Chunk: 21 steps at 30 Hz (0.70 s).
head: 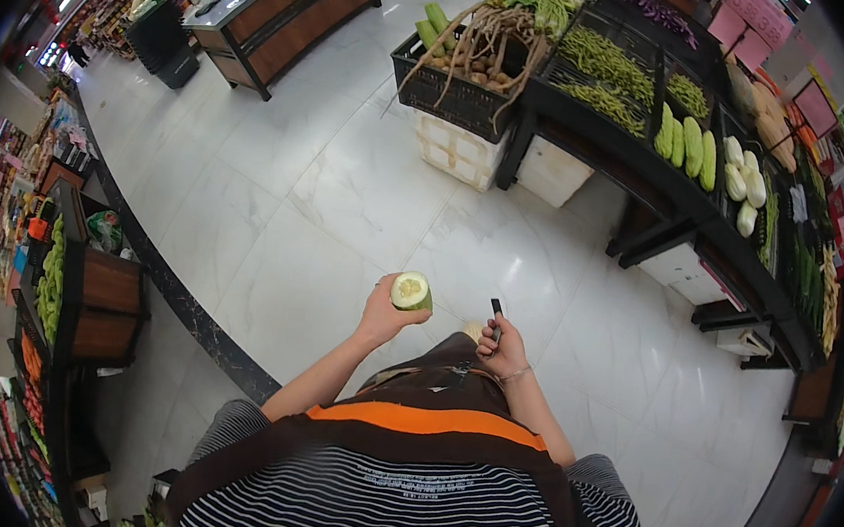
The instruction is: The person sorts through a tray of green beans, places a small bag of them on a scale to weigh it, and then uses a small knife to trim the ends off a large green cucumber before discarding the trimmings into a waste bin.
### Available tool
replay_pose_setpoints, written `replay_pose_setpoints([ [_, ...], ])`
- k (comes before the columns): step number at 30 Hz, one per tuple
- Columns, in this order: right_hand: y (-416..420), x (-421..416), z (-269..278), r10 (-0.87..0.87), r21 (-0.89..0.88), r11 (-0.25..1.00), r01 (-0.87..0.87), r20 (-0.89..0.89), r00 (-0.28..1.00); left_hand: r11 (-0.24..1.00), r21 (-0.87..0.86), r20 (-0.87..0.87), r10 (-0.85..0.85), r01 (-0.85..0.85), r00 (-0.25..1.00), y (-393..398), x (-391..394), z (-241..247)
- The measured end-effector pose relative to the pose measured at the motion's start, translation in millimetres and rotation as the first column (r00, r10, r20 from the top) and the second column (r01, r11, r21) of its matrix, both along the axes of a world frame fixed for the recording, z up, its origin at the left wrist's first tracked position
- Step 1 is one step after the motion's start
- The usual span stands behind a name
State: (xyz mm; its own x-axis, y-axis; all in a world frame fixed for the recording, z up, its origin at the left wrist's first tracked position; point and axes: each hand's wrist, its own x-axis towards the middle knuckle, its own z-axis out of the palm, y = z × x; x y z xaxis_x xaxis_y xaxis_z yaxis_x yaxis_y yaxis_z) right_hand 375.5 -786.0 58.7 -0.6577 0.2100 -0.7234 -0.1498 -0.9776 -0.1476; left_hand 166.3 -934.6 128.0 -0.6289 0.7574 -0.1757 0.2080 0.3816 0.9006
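My left hand grips a thick piece of green-skinned gourd. Its cut face tilts up toward me, with pale flesh and a seedy centre. In my right hand is a slim dark tool, held in curled fingers with one end pointing away from me. What kind of tool it is, I cannot make out. The two hands are apart, both in front of my dark apron with its orange band, above the floor.
Ahead on the right, a black vegetable stand holds green beans, pale green gourds and white gourds. A black crate of potatoes and long roots sits on a white foam box. A wooden counter stands far left; a produce shelf lines the left.
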Motion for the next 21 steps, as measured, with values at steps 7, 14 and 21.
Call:
replay_pose_setpoints([
  [7,109.6,-118.1,-35.3,0.064,-0.005,0.998,-0.065,0.226,0.972,0.979,0.113,0.048,0.166,-0.17,0.985,92.7,-143.2,-13.4],
  [14,231.3,-269.6,-44.1,-0.017,0.054,0.999,0.009,0.156,0.988,0.964,-0.009,0.045,0.267,-0.266,0.963,169.3,-298.2,-33.8],
  [21,316.2,-312.8,-22.8,-0.083,0.184,0.981,0.067,0.078,0.994,0.956,-0.068,0.023,0.286,-0.284,0.958,257.3,-428.6,-41.6],
])
